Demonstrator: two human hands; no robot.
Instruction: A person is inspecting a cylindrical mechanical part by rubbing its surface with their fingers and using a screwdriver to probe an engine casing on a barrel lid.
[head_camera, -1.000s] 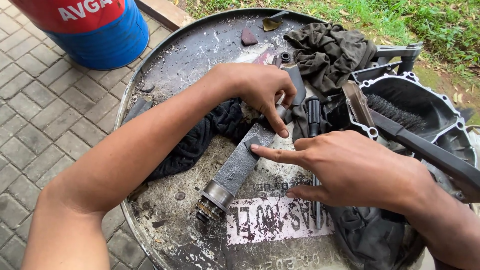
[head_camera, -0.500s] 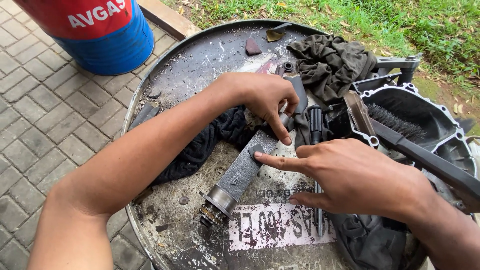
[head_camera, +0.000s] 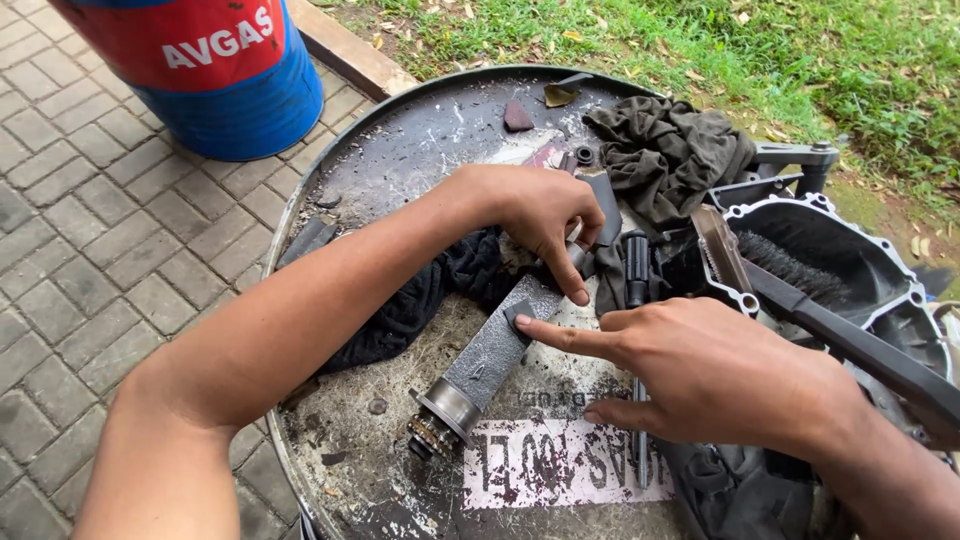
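A grey cast-metal shaft housing (head_camera: 492, 352) lies diagonally near the middle of the surface — the rusty lid of a drum (head_camera: 400, 170) — with its geared end (head_camera: 432, 436) pointing toward the near edge. The left hand (head_camera: 540, 215) presses its fingertips down on the far end of the housing, its grip open rather than closed around anything. The right hand (head_camera: 700, 375) lies flat, its forefinger touching a small dark patch on the housing's upper face; it clasps nothing either.

Since neither hand actually clamps the part, a sideways push could roll it on the greasy metal toward the near edge. Sharp gear teeth could nick a finger. The black rag (head_camera: 420, 300) under the left forearm might drag, and the wire brush (head_camera: 800, 290) resting in the engine cover (head_camera: 880, 270) sits close to the right wrist — easily knocked.
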